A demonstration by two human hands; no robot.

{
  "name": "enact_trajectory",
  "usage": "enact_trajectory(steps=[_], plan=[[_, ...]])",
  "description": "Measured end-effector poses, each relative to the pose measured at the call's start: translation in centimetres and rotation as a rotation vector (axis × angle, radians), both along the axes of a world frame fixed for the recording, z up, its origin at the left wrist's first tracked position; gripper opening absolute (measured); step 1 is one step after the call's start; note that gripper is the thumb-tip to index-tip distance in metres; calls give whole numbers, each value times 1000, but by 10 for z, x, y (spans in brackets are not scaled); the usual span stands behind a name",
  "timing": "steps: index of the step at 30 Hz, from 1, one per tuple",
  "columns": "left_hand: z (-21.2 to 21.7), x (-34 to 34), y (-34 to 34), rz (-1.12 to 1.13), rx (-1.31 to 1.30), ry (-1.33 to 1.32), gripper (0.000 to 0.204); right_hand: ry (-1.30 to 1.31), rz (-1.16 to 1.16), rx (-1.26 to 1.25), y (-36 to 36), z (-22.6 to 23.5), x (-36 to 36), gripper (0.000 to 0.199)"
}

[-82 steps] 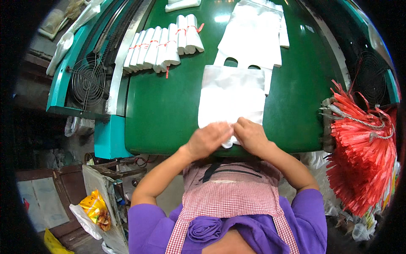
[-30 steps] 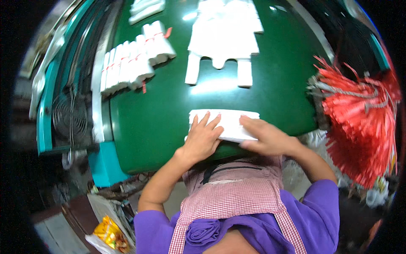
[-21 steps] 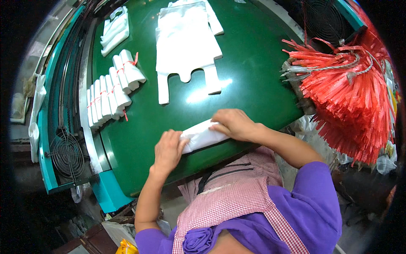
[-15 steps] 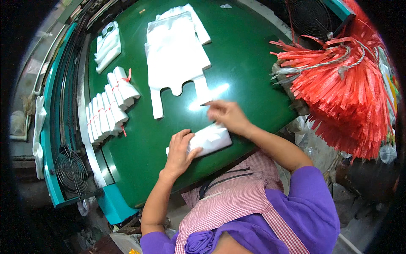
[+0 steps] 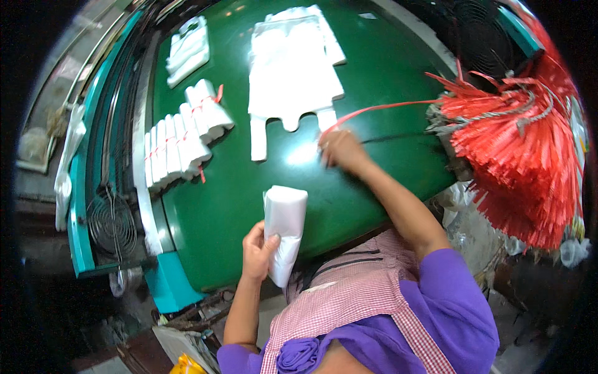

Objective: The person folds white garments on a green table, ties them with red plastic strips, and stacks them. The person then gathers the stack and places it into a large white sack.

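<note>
My left hand (image 5: 255,254) grips a folded bundle of white plastic bags (image 5: 288,215), held nearly upright at the table's near edge, thumb across its front. My right hand (image 5: 342,149), slightly blurred, is closed on one end of a red plastic strip (image 5: 386,106). That strip stretches across to a thick hanging bunch of red strips (image 5: 517,168) at the right. Just beyond my right hand, flat white plastic bags with cut-out handles (image 5: 289,75) lie in a loose pile.
Several rolled white bundles tied with red strips (image 5: 174,146) lie in a row on the green table (image 5: 230,193), at its left. Behind them is a small stack of white bags (image 5: 189,48). A teal frame with a wire coil (image 5: 112,221) runs along the left side.
My left hand has lifted the folded bundle off the table and turned it upright. My right hand has left the bundle and taken hold of a red strip, drawing it leftward from the bunch.
</note>
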State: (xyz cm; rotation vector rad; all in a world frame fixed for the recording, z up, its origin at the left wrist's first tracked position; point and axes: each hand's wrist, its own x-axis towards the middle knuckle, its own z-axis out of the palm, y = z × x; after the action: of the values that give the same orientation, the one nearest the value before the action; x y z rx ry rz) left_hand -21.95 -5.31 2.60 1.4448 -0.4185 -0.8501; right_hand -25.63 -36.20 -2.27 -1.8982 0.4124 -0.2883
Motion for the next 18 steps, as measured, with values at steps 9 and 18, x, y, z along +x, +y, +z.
enact_trajectory(steps=[9,18], plan=[[21,63,-15,-204,-44,21,38,440,974,-508,102,56,-113,21],[-9,19,-68,-223,74,-1056,35,72,372,711,72,40,-39,26]])
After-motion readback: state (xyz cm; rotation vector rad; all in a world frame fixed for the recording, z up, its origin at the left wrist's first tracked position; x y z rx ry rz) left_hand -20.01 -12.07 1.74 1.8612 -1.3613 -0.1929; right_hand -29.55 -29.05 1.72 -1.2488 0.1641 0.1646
